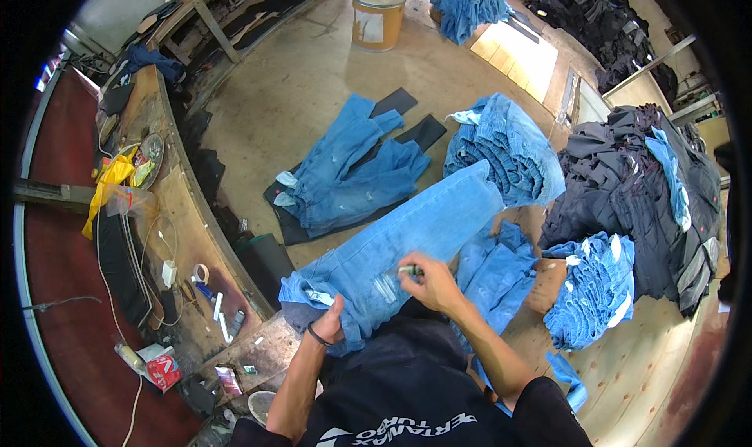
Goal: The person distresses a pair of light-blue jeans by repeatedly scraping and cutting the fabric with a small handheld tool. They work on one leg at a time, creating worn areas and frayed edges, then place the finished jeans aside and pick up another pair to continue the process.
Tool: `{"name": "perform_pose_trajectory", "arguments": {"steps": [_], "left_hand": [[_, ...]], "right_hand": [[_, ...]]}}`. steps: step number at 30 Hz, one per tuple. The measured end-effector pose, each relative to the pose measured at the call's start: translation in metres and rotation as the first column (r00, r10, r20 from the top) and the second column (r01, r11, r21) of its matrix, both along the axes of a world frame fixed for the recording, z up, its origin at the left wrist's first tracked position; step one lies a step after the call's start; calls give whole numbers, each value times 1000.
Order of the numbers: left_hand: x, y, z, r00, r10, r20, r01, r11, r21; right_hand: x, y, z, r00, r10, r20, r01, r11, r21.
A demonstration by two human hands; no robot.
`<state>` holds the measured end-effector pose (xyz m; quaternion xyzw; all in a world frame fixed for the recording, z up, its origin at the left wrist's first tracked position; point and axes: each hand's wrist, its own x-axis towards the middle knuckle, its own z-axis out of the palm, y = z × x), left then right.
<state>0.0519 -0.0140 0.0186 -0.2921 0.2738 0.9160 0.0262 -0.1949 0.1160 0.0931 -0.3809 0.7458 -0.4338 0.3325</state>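
my left hand (329, 322) grips the waistband of the light blue jeans (407, 243), fingers closed on the denim. my right hand (427, 282) pinches a small dark tool (409, 271) against the thigh. the leg stretches away beyond both hands.

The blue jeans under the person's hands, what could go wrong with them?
The light blue denim jeans hang partly over the wooden table edge, so they might slide off if the left hand lets go. The right hand pinches a small dark tool against a frayed patch; a slip could perhaps nick the fingers or tear more cloth than meant.
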Motion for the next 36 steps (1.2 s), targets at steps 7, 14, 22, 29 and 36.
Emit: {"name": "perform_pose_trajectory", "arguments": {"steps": [7, 14, 22, 29, 36], "left_hand": [[1, 1, -3, 999, 0, -54, -1, 1000, -7], [2, 2, -7, 1000, -10, -17, 10, 1000, -5], [3, 3, -9, 999, 15, -29, -14, 1000, 22], [-7, 4, 0, 999, 9, 35, -11, 999, 41], [-45, 23, 17, 990, 5, 142, 19, 986, -165]], "right_hand": [[-1, -3, 4, 996, -92, 5, 92, 995, -35], [2, -5, 10, 1000, -3, 17, 2, 1000, 21], [0, -6, 9, 994, 51, -93, -57, 996, -63], [-1, 10, 6, 986, -48, 161, 33, 995, 93], [17, 37, -2, 971, -110, 210, 78, 985, 152]]}}
